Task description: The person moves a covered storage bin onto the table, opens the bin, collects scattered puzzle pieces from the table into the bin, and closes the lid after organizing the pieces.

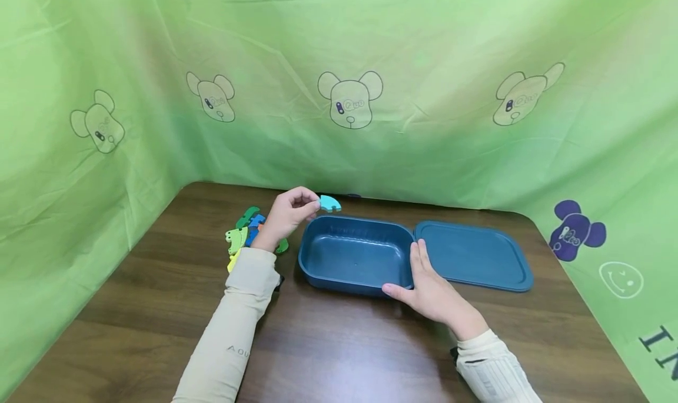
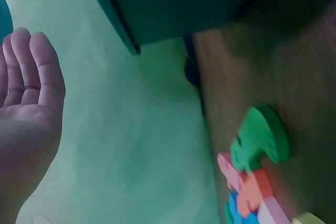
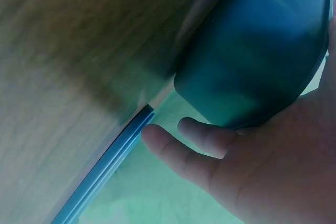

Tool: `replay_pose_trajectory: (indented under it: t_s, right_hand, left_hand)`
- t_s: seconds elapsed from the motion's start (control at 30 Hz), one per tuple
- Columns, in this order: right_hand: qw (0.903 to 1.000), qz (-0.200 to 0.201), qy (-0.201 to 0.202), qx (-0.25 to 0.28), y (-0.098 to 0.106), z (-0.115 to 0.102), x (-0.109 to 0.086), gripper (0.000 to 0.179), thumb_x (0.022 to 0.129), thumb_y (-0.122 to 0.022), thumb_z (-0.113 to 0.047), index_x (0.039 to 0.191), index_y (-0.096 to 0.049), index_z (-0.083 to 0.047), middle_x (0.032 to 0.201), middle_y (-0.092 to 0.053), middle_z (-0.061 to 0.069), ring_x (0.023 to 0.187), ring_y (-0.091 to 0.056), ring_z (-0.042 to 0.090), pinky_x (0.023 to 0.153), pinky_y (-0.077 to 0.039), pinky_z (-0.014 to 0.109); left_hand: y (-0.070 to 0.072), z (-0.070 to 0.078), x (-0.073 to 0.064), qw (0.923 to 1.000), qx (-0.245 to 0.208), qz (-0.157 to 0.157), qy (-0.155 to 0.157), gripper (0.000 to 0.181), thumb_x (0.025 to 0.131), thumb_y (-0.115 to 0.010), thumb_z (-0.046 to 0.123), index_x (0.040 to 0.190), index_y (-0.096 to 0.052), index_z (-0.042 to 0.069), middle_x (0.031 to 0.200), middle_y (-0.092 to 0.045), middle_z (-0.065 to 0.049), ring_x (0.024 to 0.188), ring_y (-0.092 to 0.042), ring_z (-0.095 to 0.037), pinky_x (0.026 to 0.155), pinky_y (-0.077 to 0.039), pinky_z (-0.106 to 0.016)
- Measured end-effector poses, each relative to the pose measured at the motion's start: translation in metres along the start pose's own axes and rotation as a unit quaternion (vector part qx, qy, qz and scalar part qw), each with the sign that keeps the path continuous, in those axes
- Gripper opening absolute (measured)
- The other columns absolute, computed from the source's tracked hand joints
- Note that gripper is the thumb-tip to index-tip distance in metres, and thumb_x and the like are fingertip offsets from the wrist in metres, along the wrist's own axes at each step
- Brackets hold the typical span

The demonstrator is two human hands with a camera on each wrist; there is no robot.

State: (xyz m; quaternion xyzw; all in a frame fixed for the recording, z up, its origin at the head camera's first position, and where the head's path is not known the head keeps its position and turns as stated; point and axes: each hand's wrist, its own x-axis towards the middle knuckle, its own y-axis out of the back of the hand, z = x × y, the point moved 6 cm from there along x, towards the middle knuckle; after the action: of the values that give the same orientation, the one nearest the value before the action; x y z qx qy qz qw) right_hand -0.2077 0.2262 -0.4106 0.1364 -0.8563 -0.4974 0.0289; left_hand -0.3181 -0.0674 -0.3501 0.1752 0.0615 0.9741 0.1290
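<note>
From my remote station, I observe a brown wood-grain table (image 1: 323, 347) with rounded far corners, enclosed on its far and lateral sides by green fabric (image 1: 281, 150). The fabric carries outlined bear heads (image 1: 350, 106), a solid purple bear head (image 1: 574, 232) and a smiling face (image 1: 621, 280), the last two at the right. In the head view, I see the left hand (image 1: 286, 217) pinching a teal piece (image 1: 329, 203) between thumb and fingertips, above the table near the far left corner of a blue container (image 1: 355, 262). The left wrist view shows fingers of this hand lying side by side, with only a teal edge at the frame margin; it also exposes a pink piece (image 2: 229, 170) and a lilac piece (image 2: 273, 211) that I cannot single out from the head. The right hand (image 1: 431, 291) is spread at the container's near right corner, thumb at the front rim, fingers along the right side. The right wrist view adds the container's outer wall and two extended fingers pointing toward the edge of a flat blue lid (image 1: 474, 255). The container stands upright and open, its glossy floor reflecting light; the lid lies just beside it, to the right. Left of the container, I locate a cluster of coloured pieces (image 1: 253, 235), partly hidden by the left hand and sleeve (image 1: 228, 338).
</note>
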Motion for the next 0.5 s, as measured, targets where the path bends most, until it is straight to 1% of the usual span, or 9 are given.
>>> replay_pose_trajectory:
  t_s: [0.13,0.2,0.27,0.37,0.5]
  right_hand:
    - [1.0,0.001,0.001,-0.001,0.001,0.001,0.0,0.118,0.092,-0.06,-0.067,0.156,0.006,0.007,0.163,0.017,0.025,0.148,-0.006,0.048,0.113,-0.023,0.06]
    - [1.0,0.0,0.001,-0.001,0.001,0.001,0.0,0.118,0.092,-0.06,-0.067,0.156,0.006,0.007,0.163,0.017,0.025,0.149,-0.005,0.047,0.113,-0.023,0.06]
    - [1.0,-0.001,0.001,-0.001,0.001,0.001,0.0,0.119,0.091,-0.059,-0.068,0.156,0.006,0.007,0.163,0.018,0.024,0.149,-0.005,0.047,0.113,-0.023,0.06]
    - [1.0,-0.002,0.0,0.0,0.0,0.0,-0.001,0.119,0.091,-0.059,-0.068,0.156,0.006,0.007,0.163,0.019,0.023,0.149,-0.005,0.047,0.114,-0.022,0.06]
    - [1.0,0.001,0.0,0.002,0.0,-0.001,-0.002,0.119,0.091,-0.06,-0.068,0.157,0.005,0.007,0.163,0.018,0.023,0.148,-0.007,0.047,0.113,-0.024,0.06]
  left_hand:
    - [-0.012,0.006,0.008,0.9999,-0.01,-0.013,-0.002,0.012,0.097,-0.068,0.009,0.104,-0.066,-0.001,0.088,-0.064,-0.015,0.083,-0.061,-0.041,0.081,-0.054,-0.05]
    - [-0.017,0.01,0.013,0.9997,-0.016,-0.017,0.0,0.012,0.097,-0.069,0.01,0.104,-0.066,0.0,0.088,-0.064,-0.016,0.083,-0.06,-0.043,0.082,-0.054,-0.052]
    - [-0.021,0.013,0.017,0.9997,-0.016,-0.02,0.001,0.012,0.097,-0.069,0.01,0.103,-0.067,0.0,0.088,-0.065,-0.015,0.083,-0.061,-0.042,0.081,-0.055,-0.049]
    - [-0.028,0.018,0.025,0.9996,-0.012,-0.024,-0.003,0.01,0.097,-0.069,0.009,0.102,-0.067,0.001,0.087,-0.065,-0.011,0.081,-0.063,-0.036,0.076,-0.056,-0.037]
    - [-0.038,0.023,0.034,0.9992,-0.022,-0.032,-0.012,0.01,0.096,-0.068,0.006,0.102,-0.067,-0.002,0.088,-0.065,-0.013,0.081,-0.064,-0.035,0.073,-0.056,-0.032]
